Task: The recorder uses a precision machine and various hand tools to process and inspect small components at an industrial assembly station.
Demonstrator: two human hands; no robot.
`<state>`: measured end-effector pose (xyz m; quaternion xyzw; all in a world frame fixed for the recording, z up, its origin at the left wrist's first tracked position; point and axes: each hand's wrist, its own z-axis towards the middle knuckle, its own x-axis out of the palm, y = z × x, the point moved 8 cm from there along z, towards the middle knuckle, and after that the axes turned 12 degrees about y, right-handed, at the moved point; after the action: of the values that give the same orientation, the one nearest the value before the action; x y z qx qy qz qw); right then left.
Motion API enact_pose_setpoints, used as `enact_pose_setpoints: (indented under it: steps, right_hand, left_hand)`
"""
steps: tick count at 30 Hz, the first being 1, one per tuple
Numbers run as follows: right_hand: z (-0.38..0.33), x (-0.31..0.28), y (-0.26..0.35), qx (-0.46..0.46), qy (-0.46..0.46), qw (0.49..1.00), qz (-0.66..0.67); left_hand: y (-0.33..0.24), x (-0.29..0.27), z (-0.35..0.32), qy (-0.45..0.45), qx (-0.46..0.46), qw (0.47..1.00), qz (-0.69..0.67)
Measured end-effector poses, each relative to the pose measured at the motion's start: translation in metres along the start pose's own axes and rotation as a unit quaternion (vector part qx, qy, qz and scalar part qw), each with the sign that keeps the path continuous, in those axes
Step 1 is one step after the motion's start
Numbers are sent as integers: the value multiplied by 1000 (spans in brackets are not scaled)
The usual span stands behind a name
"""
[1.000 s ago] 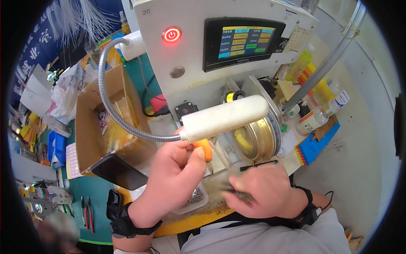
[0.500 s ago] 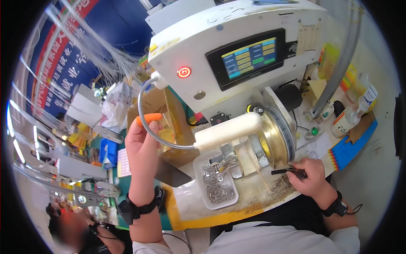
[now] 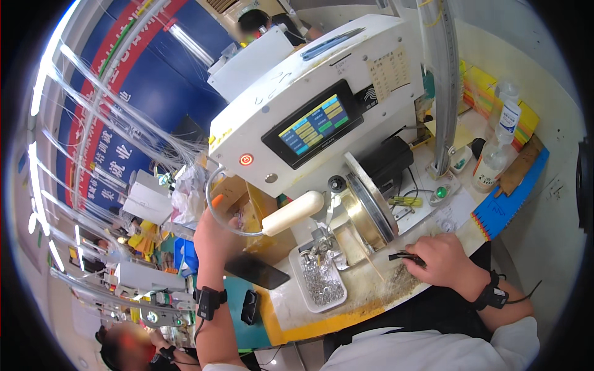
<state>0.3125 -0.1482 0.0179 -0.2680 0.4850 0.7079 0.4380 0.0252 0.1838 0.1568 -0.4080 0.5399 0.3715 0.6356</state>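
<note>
My left hand (image 3: pixel 212 240), blurred, is raised in front of a cardboard box (image 3: pixel 263 213), closed around an orange, rounded handle-like piece (image 3: pixel 217 200) whose end shows above the fingers. A flexible metal hose (image 3: pixel 213 210) curves past this hand to a cream-white cylindrical handpiece (image 3: pixel 294 213). My right hand (image 3: pixel 442 260) is closed on a small black tool (image 3: pixel 405 256), its tip pointing left, just below a brass-coloured drum (image 3: pixel 364 219); the exact kind is unclear. Between the hands stands a clear plastic tray (image 3: pixel 337 303) of small metal pieces.
A white machine (image 3: pixel 247 133) with a lit touchscreen stands behind. A dark flat phone-like slab (image 3: pixel 257 271) and a black case (image 3: pixel 250 307) lie left of the tray. A thin wooden stick (image 3: pixel 374 266) is below the drum. Bottles (image 3: pixel 489 167) and a blue jagged-edged board (image 3: pixel 510 201) are at right.
The view has turned, so the machine appears lower and further left. My left hand has moved and blurred, still with the orange piece. My right hand keeps the black tool close by the drum.
</note>
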Motion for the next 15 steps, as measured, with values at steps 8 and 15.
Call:
enact_pose_setpoints:
  steps: [8, 15]
  right_hand:
    - [4, 1, -4, 11, 7, 1000, -2]
    - [6, 2, -3, 12, -3, 1000, 2]
  left_hand:
    - [-1, -2, -4, -9, 3, 1000, 7]
    - [8, 11, -2, 41, 10, 998, -40]
